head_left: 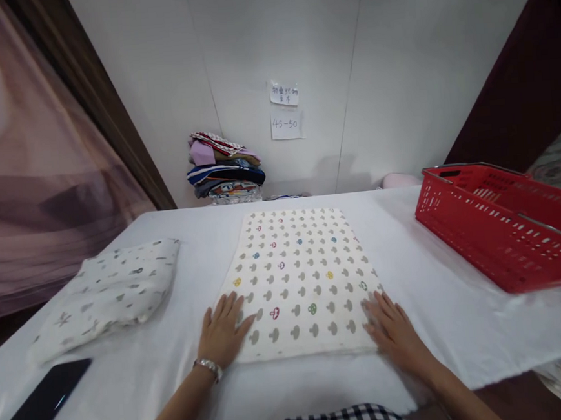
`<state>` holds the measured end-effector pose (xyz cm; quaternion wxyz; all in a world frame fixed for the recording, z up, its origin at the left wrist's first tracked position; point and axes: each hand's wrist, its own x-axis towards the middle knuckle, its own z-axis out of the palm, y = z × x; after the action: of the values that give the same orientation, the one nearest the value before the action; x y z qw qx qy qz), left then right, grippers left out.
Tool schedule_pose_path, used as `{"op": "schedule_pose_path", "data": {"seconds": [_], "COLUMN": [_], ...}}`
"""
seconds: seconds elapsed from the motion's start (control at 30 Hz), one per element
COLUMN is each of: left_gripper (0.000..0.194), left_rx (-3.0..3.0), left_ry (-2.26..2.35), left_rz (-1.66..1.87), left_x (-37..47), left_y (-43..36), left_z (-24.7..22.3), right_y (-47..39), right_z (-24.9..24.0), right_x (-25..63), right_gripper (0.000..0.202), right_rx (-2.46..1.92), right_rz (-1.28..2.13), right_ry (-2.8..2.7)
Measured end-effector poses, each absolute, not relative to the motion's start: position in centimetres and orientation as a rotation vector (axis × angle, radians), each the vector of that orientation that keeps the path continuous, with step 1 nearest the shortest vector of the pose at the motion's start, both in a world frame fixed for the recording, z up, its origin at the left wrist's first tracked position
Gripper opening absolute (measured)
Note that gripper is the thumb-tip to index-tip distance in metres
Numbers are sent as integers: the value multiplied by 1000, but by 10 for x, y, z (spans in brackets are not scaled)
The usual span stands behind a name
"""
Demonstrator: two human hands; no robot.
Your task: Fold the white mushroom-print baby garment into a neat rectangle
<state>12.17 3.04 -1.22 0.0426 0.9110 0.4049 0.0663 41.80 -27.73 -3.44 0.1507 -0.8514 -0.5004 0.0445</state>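
A cream cloth (300, 279) printed with grey mushrooms and a few coloured ones lies flat in the middle of the white-covered table (390, 246). My left hand (224, 331) rests on its left edge near the front corner, fingers spread; a silver bracelet circles that wrist. On the opposite edge, my right hand (391, 327) lies with its fingertips on the cloth and its fingers stretched out. Neither hand grips anything.
A folded white cloth with grey prints (122, 290) lies at the left, behind a black phone (43, 403). The red plastic basket (486, 232) stands at the right. Beyond the table's far edge rises a stack of folded fabrics (226, 169); paper notes (287, 124) hang on the wall.
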Motion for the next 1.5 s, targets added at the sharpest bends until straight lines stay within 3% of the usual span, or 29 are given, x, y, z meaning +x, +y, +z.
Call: {"op": "schedule_pose_path", "data": {"seconds": [0.17,0.4,0.67,0.87,1.23,1.5], "left_gripper": [54,57,66,68,67,68], "left_rx": [2760,2790,2823,2831,2934,2975], "left_ry": [1215,1257,1271,1252,1198,1145], "left_rz": [134,128,-44,8,146,267], "left_x": [119,144,144,140,127,123], "left_y": [35,54,69,68,73,71], "left_z": [-9,11,-11,-14,-32,-36], "right_y": [-280,-209,-128,-114,30,43], "right_z": [-30,-6,-14,-21,-6,-23], "right_x": [436,471,521,536,637,657], "right_gripper": [57,62,59,61,61,64], "right_rx": [-2455,-2430,-2628,-2668,-2790,-2817], "right_rz": [347,236,198,85,177,179], "right_ry": [-1433,-1393,-1378,-1373,-1305,-1249]}}
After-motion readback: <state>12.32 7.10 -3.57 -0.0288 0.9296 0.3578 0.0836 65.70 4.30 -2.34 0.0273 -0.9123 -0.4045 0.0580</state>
